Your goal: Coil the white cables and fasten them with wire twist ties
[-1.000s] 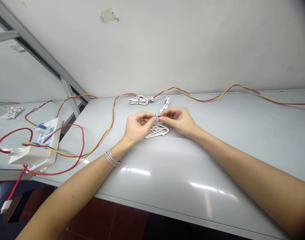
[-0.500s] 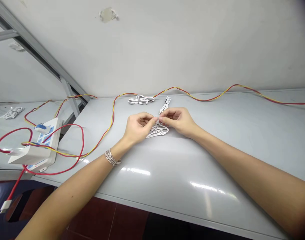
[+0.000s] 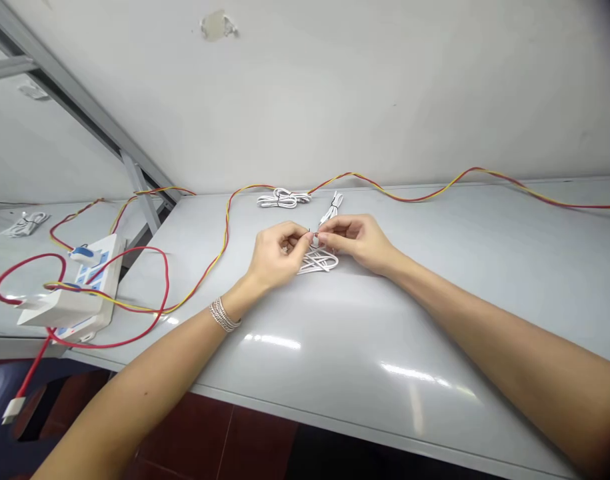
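White cable bundle [image 3: 319, 262], loosely looped and lying flat on a pale grey table [image 3: 385, 327]: where is it?

— Directly under the person's two hands, with one white strand [image 3: 329, 213] running from the bundle toward the table's far edge.

— What is the left hand [image 3: 277, 257] doing?

— Its fingers are curled and pinched almost shut, close against the right hand [image 3: 357, 240]. The right hand's fingertips [image 3: 321, 236] meet them just above the bundle.

— Holding what, exactly?

— Hard to make out. The fingers hide most of it. A small pale piece and a thin dark line show between them, too small to name, so I can't tell which hand has hold of what.

— What lies around the bundle?

— Beyond it sits a second coiled white cable [image 3: 283, 198], and past that a twisted red-and-yellow wire [image 3: 399, 200] snakes along the far edge. Left of the bundle, a white power strip with blue switches [image 3: 113, 257] lies tangled in a red cable [image 3: 167, 287], partly hidden by a white plug block [image 3: 59, 310].
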`<state>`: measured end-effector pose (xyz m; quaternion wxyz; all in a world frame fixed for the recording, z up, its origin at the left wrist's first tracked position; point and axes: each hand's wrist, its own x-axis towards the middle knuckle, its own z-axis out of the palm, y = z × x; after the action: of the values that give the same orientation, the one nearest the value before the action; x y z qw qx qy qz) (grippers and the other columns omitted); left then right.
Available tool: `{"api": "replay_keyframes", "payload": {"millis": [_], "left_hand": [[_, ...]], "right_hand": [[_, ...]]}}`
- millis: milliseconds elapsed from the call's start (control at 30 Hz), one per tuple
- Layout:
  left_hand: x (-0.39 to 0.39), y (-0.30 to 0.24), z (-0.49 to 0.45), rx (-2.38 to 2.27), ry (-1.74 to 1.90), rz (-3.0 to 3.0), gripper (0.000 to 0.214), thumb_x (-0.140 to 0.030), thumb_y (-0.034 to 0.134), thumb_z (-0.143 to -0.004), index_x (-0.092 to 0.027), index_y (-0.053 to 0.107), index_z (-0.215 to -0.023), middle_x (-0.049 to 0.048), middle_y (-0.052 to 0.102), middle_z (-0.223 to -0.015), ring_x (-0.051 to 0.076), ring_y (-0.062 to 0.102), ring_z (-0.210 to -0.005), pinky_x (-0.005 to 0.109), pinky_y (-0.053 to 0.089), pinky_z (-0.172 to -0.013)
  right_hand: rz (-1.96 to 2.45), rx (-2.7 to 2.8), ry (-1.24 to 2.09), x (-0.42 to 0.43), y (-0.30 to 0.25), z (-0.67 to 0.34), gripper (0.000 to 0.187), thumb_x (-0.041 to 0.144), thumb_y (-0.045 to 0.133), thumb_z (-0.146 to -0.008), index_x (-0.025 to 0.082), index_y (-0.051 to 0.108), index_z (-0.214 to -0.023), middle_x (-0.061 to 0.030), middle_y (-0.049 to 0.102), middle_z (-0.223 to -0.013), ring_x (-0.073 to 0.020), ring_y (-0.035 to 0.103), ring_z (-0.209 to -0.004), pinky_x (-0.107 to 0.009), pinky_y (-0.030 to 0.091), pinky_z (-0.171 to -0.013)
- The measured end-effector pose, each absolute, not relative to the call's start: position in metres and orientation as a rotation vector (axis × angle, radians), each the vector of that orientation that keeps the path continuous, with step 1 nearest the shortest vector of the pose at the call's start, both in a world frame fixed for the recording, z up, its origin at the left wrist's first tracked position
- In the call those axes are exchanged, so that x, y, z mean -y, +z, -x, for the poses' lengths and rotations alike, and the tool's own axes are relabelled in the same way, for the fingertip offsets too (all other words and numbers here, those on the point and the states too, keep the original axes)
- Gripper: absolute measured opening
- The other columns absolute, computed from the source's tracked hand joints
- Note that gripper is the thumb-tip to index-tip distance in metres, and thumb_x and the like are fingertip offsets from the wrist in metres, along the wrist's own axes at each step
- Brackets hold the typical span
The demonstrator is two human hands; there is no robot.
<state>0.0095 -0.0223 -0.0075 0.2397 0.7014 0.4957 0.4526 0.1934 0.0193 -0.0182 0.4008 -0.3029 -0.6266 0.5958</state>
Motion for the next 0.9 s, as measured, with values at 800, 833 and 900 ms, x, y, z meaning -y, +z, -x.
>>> {"api": "replay_keyframes", "payload": {"millis": [800, 833, 900], "left_hand": [[0.018, -0.001, -0.011, -1.076, 1.161, -1.138, 0.027, -0.033, 0.085, -0.066, -0.012, 0.073, -0.078, 0.0016, 0.062, -0.060, 0.010, 0.055, -0.055, 0.022, 0.042, -0.050], [0.018, 0.000, -0.011, -1.071, 1.141, -1.103, 0.027, -0.032, 0.086, -0.065, -0.012, 0.073, -0.079, 0.0013, 0.061, -0.059, 0.010, 0.055, -0.055, 0.022, 0.041, -0.050], [0.018, 0.002, -0.010, -1.056, 1.099, -1.060, 0.026, -0.029, 0.086, -0.065, -0.012, 0.074, -0.080, 0.0008, 0.060, -0.060, 0.008, 0.053, -0.054, 0.020, 0.039, -0.048]], "right_hand": [[0.790, 1.640, 1.429, -0.019, -0.019, -0.192, 0.041, 0.053, 0.081, -0.068, 0.015, 0.068, -0.071, -0.0034, 0.064, -0.067, -0.0134, 0.054, -0.063, -0.029, 0.043, -0.060], [0.793, 1.629, 1.433, -0.019, -0.018, -0.193, 0.041, 0.053, 0.082, -0.067, 0.015, 0.068, -0.071, -0.0037, 0.064, -0.068, -0.0137, 0.055, -0.064, -0.029, 0.044, -0.061], [0.802, 1.595, 1.438, -0.018, -0.016, -0.193, 0.040, 0.052, 0.083, -0.066, 0.015, 0.069, -0.072, -0.0041, 0.065, -0.070, -0.0138, 0.056, -0.064, -0.029, 0.044, -0.061]]}}
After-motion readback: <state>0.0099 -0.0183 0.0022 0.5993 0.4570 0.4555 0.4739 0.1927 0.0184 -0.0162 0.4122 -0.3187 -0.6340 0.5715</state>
